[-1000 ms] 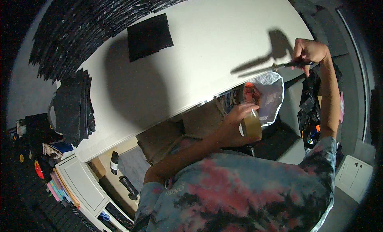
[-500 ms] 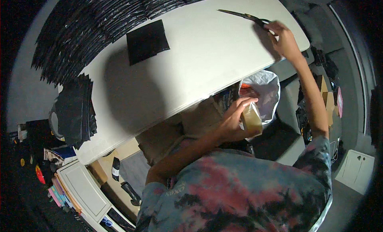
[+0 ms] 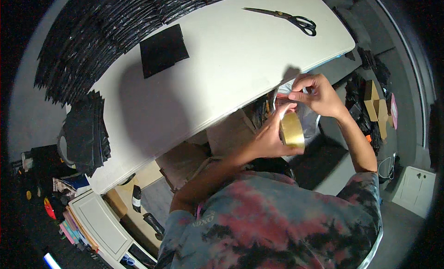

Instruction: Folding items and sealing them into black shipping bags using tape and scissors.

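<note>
My left hand (image 3: 270,138) grips a wide roll of yellowish packing tape (image 3: 292,130) just off the table's front edge. My right hand (image 3: 319,96) is beside the roll, its thumb and fingertips pinched together close to my left fingertips. What the pinch holds, if anything, is too small to make out. Below and behind both hands hangs a white plastic bag (image 3: 309,118), partly covered by them, with something reddish inside. Black-handled scissors (image 3: 296,22) lie on the white table (image 3: 231,51), apart from both hands.
A flat black square piece (image 3: 164,50) lies on the table. Long rows of stacked black plastic bags (image 3: 106,33) line its far side. More black sheets (image 3: 85,132) hang at the left end. Open cardboard boxes (image 3: 375,107) stand at the right, and a white cabinet (image 3: 99,218) at lower left.
My right hand has let go of the scissors, leaving them on the table, and has come down toward the tape roll in my left hand. The roll has turned slightly.
</note>
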The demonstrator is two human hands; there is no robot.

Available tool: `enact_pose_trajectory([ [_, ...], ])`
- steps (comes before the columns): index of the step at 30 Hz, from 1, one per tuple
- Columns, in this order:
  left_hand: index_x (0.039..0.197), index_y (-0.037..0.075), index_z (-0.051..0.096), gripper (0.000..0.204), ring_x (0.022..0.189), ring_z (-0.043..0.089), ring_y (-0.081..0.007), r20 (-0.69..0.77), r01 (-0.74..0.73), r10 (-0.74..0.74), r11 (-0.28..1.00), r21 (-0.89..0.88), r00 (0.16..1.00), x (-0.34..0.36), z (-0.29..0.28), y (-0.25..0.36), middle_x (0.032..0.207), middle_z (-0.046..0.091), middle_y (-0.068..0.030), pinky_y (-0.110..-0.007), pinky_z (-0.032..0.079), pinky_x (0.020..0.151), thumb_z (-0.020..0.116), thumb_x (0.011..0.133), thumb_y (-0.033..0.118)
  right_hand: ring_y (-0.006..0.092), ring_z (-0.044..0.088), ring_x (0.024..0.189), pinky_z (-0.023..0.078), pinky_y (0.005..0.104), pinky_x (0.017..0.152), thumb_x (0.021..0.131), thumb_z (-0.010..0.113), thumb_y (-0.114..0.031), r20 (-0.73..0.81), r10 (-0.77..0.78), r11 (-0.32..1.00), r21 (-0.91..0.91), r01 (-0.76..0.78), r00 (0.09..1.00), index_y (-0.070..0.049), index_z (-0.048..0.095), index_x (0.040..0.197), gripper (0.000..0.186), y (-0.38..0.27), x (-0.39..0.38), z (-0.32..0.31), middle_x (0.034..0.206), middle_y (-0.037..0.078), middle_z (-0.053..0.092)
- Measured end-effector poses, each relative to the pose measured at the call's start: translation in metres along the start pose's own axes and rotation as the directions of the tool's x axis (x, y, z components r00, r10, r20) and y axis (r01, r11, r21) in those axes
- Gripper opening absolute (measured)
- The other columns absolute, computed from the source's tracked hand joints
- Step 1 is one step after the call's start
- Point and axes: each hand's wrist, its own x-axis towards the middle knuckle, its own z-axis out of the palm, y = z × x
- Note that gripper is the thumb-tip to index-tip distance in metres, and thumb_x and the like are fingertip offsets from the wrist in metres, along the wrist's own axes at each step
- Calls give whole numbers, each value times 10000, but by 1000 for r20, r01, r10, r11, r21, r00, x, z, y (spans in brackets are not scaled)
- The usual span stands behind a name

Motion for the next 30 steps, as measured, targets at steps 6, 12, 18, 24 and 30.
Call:
enact_pose_trajectory([
  [6, 1423, -37, 221, 1082, 1166, 575, -268, 15, 304, -315, 902, -307, 949, -6, 44, -33, 1247, 538, -176, -416, 467, 1014, 937, 711, 351, 200, 616, 751, 471, 301, 700, 766, 824, -5, -178, -196, 962, -225, 154, 964, 44, 722, 819, 125, -29, -4, -13, 782, 100, 659],
  [12, 1395, -73, 300, 933, 1181, 577, -305, 46, 330, -334, 883, -333, 941, 15, 35, -41, 1286, 540, -224, -430, 470, 1012, 863, 797, 370, 254, 669, 750, 528, 342, 706, 840, 771, -52, -190, -371, 873, -406, 272, 909, 4, 774, 887, 72, -33, 11, -29, 847, 132, 706],
  [18, 1378, -7, 358, 868, 1173, 561, -365, -130, 279, -298, 949, -147, 946, 11, 41, -32, 1276, 519, -242, -467, 449, 1020, 863, 787, 379, 176, 663, 801, 538, 322, 720, 880, 774, -99, -159, -119, 953, -297, 68, 980, -13, 789, 985, 137, 0, 46, -20, 882, 109, 711],
  [24, 1414, 15, 335, 822, 1182, 542, -266, -135, 254, -265, 963, -92, 955, 4, 46, -28, 1267, 511, -191, -429, 446, 1035, 841, 825, 284, 186, 678, 773, 553, 329, 696, 847, 789, -71, -116, -202, 924, -353, 150, 972, -35, 808, 952, 112, 10, 56, -6, 879, 109, 702],
  [30, 1409, 21, 329, 808, 1165, 542, -247, -100, 281, -300, 944, -170, 949, 2, 47, -22, 1252, 512, -169, -424, 454, 1022, 830, 833, 287, 255, 673, 710, 533, 358, 671, 826, 818, -189, -127, -232, 909, -381, 168, 964, -71, 817, 923, 152, 9, 55, -5, 810, 128, 697],
])
